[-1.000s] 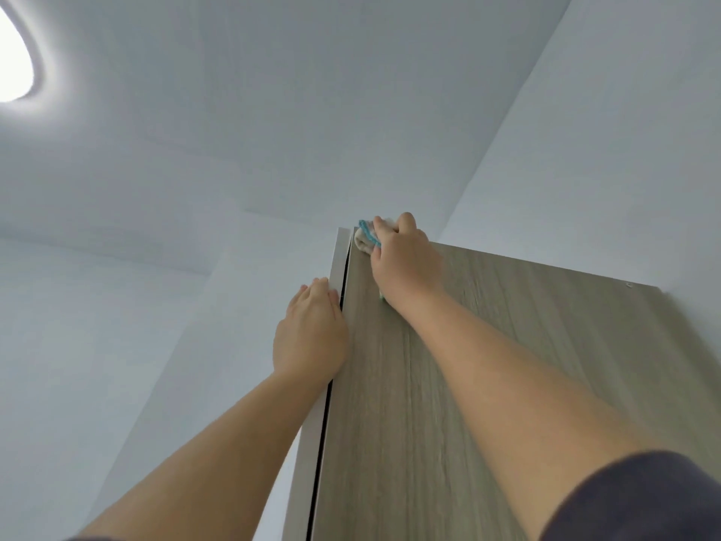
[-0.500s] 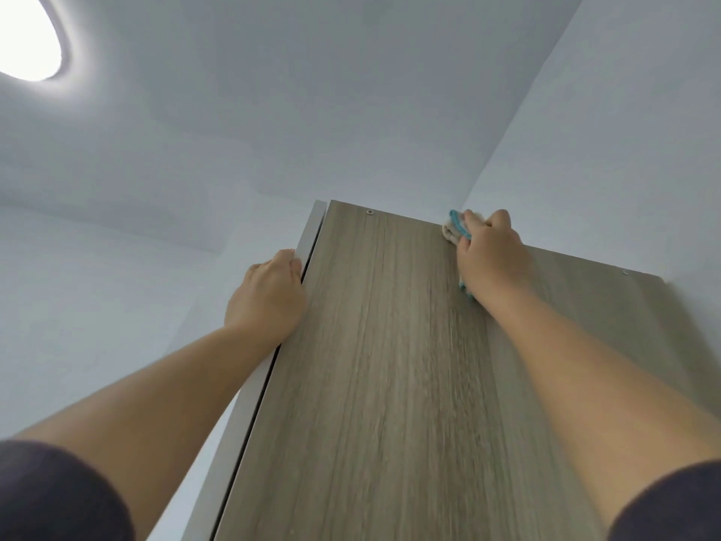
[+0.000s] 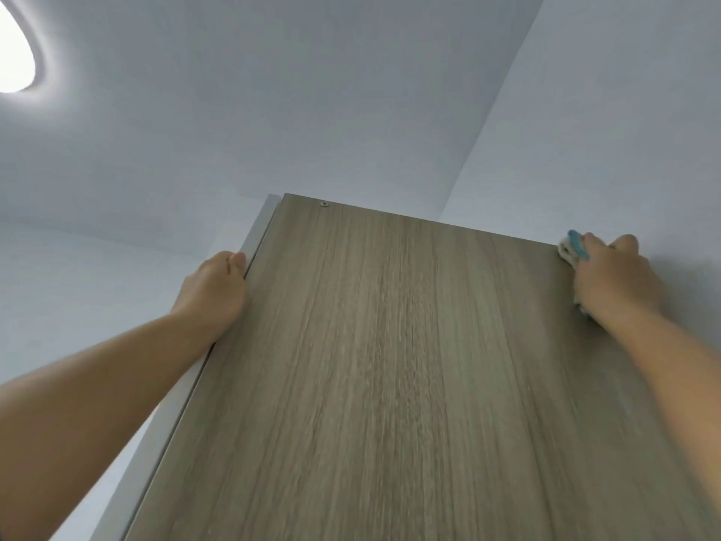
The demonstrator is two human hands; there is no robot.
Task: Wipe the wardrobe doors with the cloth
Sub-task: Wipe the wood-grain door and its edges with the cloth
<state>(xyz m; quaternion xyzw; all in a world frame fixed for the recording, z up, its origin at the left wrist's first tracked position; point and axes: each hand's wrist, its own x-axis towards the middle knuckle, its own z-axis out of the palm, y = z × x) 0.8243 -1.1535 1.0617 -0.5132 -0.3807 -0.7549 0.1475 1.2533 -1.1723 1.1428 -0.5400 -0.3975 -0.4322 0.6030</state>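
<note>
Viewed from below, looking steeply upward. A lit ceiling lamp [image 3: 13,52] sits at the far left of the white ceiling.

The left hand [image 3: 212,292] grips the left edge of the wardrobe door [image 3: 390,365], fingers curled round that edge and out of sight behind it, thumb lying along the pale frame strip [image 3: 257,236] just beside the door. Hand closed on the door edge.

The door is wood-grain laminate, its long axis running up the frame from bottom to top, grain parallel to it, top edge slanting down to the right. A small screw head [image 3: 323,204] sits near the upper left corner.

The right hand [image 3: 614,279] presses a cloth [image 3: 570,253] flat against the door at its upper right corner, fingers together and pointing up toward the top edge. The cloth is whitish with a blue stripe; it shows above the fingertips and a little below the palm, the rest being covered by the hand.
</note>
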